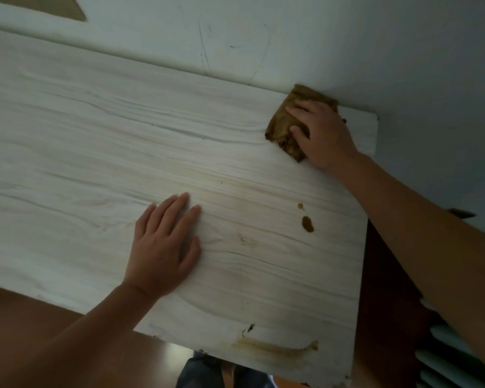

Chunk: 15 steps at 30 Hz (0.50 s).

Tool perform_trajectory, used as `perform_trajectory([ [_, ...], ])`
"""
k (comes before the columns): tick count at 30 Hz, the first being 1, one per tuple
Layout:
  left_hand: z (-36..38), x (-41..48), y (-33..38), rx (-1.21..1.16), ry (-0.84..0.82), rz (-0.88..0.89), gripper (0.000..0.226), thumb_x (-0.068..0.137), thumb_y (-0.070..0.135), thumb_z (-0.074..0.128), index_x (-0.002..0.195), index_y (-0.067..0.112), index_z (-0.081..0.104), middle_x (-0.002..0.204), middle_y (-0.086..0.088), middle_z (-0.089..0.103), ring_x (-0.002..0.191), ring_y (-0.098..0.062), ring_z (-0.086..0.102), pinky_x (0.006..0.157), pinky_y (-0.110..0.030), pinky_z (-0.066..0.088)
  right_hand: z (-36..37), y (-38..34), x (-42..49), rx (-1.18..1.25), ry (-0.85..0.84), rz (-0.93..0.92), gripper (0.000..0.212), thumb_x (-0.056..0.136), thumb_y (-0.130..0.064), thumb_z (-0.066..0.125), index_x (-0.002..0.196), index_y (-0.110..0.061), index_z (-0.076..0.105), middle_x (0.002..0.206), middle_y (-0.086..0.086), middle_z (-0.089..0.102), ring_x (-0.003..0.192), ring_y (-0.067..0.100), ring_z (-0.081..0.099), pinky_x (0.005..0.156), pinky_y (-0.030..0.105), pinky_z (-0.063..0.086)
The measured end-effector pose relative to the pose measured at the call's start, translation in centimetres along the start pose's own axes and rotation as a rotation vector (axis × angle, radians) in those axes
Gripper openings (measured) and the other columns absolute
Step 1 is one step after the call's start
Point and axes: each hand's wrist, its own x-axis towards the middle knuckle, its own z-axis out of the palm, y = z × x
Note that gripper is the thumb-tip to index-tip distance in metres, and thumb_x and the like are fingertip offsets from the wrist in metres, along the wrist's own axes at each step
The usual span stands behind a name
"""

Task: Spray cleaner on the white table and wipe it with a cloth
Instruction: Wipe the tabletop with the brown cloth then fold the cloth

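Right hand (322, 135) flat, fingers fairly straight, pressing brown cloth (277, 124) at counter (95, 135) corner, 2 o'clock, against wall (347, 37). Left hand (163, 247) flat on counter, fingers relaxed, holding nothing. Brown spots (307, 224) 3 o'clock of left hand; brown smear (277, 349) 5 o'clock.

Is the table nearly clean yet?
Not yet. Most of the white table looks clean. The right hand is pressing the brown cloth at the far corner; the left hand rests flat. Left to do: two brown spots and a brown smear near the front edge.
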Motion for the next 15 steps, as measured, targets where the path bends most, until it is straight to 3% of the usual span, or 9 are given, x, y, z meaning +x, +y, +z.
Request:
perform_trajectory([
  [10, -0.3, -0.1, 0.3, 0.001, -0.021, -0.003, 0.060, 0.095, 0.041, 0.043, 0.148, 0.015, 0.054, 0.160, -0.009, 0.044, 0.149, -0.030, 0.039, 0.122, -0.051, 0.027, -1.3, 3.6, -4.4, -0.026, 0.079, 0.174, 0.051, 0.101, -0.038, 0.046, 0.148, -0.019, 0.045, 0.153, 0.005, 0.043, 0.141, 0.028, 0.035, 0.117, 0.043, 0.026],
  [15, -0.4, -0.2, 0.3, -0.013, -0.039, -0.010, 0.060, 0.096, 0.042, 0.041, 0.148, 0.014, 0.053, 0.160, -0.010, 0.042, 0.150, -0.030, 0.036, 0.123, -0.051, 0.026, -1.7, 3.8, -9.8, -0.018, 0.036, 0.184, 0.052, 0.103, -0.039, 0.042, 0.151, -0.021, 0.039, 0.158, 0.004, 0.036, 0.145, 0.027, 0.028, 0.119, 0.043, 0.021],
])
